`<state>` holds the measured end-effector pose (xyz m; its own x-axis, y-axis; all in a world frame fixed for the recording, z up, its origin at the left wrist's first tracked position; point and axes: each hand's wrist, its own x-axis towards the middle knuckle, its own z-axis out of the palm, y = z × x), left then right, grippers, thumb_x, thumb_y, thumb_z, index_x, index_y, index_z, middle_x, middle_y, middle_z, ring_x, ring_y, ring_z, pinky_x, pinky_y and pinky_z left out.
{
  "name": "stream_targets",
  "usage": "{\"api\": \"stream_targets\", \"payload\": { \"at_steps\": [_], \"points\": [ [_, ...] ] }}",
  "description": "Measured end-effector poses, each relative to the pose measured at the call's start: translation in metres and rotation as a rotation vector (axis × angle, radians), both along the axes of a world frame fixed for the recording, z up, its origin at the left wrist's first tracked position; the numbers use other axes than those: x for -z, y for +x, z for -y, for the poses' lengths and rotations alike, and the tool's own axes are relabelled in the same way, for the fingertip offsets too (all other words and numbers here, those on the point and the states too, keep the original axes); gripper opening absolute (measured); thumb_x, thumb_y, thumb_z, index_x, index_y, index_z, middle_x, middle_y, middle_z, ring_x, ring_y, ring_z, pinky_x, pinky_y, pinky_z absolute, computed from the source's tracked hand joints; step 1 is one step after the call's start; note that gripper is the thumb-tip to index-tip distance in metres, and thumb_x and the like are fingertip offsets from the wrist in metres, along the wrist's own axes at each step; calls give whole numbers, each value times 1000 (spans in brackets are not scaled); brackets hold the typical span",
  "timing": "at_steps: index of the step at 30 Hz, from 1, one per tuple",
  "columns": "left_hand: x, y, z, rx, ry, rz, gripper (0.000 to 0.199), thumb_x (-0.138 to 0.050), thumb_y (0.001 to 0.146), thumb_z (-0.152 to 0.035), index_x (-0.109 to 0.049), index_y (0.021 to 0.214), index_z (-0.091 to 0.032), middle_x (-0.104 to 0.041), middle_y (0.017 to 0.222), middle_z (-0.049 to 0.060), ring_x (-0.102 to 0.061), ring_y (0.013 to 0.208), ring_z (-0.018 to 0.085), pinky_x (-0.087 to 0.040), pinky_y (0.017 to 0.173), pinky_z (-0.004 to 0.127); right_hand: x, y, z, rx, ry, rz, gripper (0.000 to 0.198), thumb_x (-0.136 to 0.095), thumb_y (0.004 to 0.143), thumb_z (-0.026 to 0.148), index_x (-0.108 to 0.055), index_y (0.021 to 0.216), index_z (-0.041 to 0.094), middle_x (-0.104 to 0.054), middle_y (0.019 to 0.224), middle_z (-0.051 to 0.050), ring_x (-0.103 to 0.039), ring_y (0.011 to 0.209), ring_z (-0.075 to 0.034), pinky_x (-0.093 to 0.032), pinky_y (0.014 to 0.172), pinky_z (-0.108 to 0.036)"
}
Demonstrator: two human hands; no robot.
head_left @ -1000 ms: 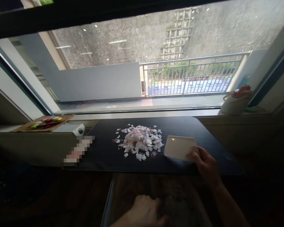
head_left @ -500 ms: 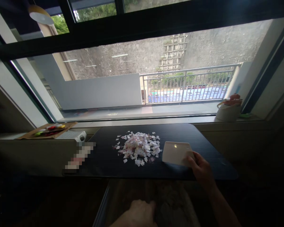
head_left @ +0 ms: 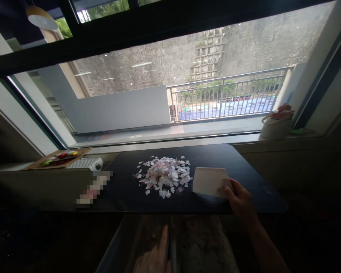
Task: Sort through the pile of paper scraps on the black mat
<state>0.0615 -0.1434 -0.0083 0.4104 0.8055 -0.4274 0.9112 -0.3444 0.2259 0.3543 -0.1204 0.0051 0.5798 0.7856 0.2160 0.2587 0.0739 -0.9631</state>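
Note:
My right hand is closed on the right side of a shallow, pale rectangular tray, tilted just above the dark table. Left of the tray, a loose heap of small white and pinkish paper scraps lies on the dark tabletop. Below the table's front edge, my left hand is at the edge of a clear plastic lid, with its index finger stretched along it; its other fingers are dim and partly hidden. Beneath it is a see-through container with pale contents, hard to make out in shadow.
A white heater and a brown board with colourful items stand at the left. A blurred-out patch covers something on the table's left end. A white pot is on the windowsill, below a large window.
My left hand has gone from a fist-like shape to a stretched index finger and shifted left, beside a clear plastic edge. My right hand still holds the tray; the view has tilted slightly.

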Motion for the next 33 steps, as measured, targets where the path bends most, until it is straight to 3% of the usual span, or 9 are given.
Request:
{"api": "stream_targets", "payload": {
  "at_steps": [4,8,11,19,23,26,29,33],
  "points": [
    [-11,23,3,-42,16,-135,67,-39,81,-18,-23,144,-2,-70,97,24,-68,91,35,-50,79,48,-1,0,0,-15,-10,8,33,-56,78,42,-63,99,18,-70,84,-3,-64,76,-22,-52,65,-30],
    [-15,45,2,-103,-7,-120,59,-52,78,-35,-50,126,-2,-67,103,27,-65,98,37,-49,82,48,-2,-1,0,1,3,-4,32,-57,76,41,-64,97,17,-69,81,-3,-64,73,-22,-51,63,-29],
    [-12,48,0,-123,-79,-101,49,-58,70,-26,-57,115,-6,-67,107,23,-64,100,35,-50,83,43,-1,-1,-1,-15,18,-5,32,-57,76,41,-63,96,17,-69,81,-3,-63,73,-21,-51,64,-29],
    [-21,26,-4,-132,-153,-34,74,-53,72,-15,-29,140,0,-62,120,22,-59,112,31,-47,89,35,5,2,-6,-14,46,-108,39,-59,72,47,-63,96,16,-69,81,-4,-63,70,-22,-50,54,-29],
    [-25,22,-9,-154,-195,-105,74,-51,71,-11,-30,141,-3,-63,120,21,-59,111,31,-46,90,36,3,4,-6,8,47,-179,41,-63,68,48,-63,95,17,-70,77,-4,-63,66,-22,-50,51,-29],
    [-26,16,-14,-147,-158,-9,68,-50,72,-11,-35,139,-4,-62,121,19,-60,110,28,-47,87,33,2,5,-7,-12,32,-187,41,-64,67,48,-63,95,18,-70,76,-3,-64,68,-22,-51,52,-29],
    [-21,7,-19,-154,-105,84,68,-49,72,-13,-36,139,-5,-59,126,20,-57,114,27,-45,90,31,2,6,-7,-8,17,-179,41,-65,67,48,-64,95,18,-71,77,-3,-64,71,-23,-51,53,-29],
    [0,-3,-18,-145,-144,91,78,-49,74,-17,-22,146,-8,-63,120,18,-60,110,25,-44,90,31,3,10,-6,24,-4,-187,44,-66,66,50,-64,95,18,-71,81,-3,-63,72,-22,-52,55,-28]
  ]
}}
